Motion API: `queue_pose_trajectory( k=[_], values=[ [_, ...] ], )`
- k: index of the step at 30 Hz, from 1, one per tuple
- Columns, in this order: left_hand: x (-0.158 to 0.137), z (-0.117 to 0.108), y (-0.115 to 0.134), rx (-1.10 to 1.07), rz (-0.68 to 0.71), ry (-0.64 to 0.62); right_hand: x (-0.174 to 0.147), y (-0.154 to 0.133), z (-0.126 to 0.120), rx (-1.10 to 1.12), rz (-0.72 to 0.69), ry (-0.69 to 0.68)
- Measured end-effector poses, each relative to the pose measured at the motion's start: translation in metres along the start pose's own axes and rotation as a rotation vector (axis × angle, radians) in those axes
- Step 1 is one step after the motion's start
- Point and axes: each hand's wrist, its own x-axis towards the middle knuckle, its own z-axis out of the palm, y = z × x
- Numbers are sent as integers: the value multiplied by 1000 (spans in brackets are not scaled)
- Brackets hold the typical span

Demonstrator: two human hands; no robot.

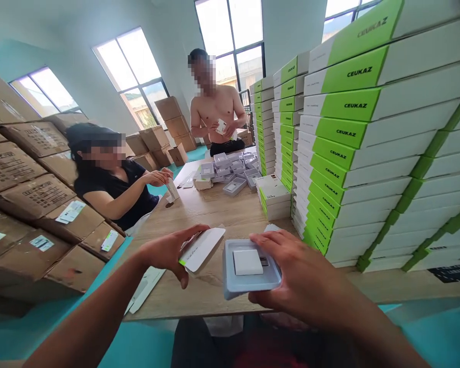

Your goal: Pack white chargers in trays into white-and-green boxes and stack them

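My right hand [287,263] grips a pale plastic tray [230,286] by its right side, just over the table's near edge. Set into the tray is a white charger block [247,262], with a small dark metal part partly showing beside it. To the left, my left hand [164,253] has its fingers behind a small white carton [205,250] with a green edge and printing. Its thumb hangs below the carton, apart from it. A gap separates carton and tray. Beneath my left wrist lies a flat white piece of card [147,289].
Tall stacks of white and green CEUKAZ boxes [337,133] line the wooden table's [199,212] right side. Several plastic trays [233,168] are heaped at the far end. One co-worker [115,184] sits left handling a carton; another [218,112] stands behind. Cardboard boxes [34,194] fill the left.
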Motion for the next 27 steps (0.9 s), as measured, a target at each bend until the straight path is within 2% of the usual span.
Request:
queue_pose_trajectory(
  k=[3, 7, 14, 19, 24, 27],
  values=[
    [8, 9, 3, 12, -25, -3, 10, -8, -5, -50, 4, -46],
    [12, 24, 9, 130, -48, 66, 21, -12, -4, -150, 80, 9],
    [18, 45, 10, 146, -97, 198, 36, -23, 26, -310, 161, 41],
    [15, 49, 10, 168, -130, 224, 47, -31, 45, -382, 137, 34],
    [10, 50, 13, 167, -91, 234, 48, -33, 55, -263, 82, 68],
    [9, 49, 13, 27, -48, 257, 38, -25, 55, 78, -130, 121]
  ],
)
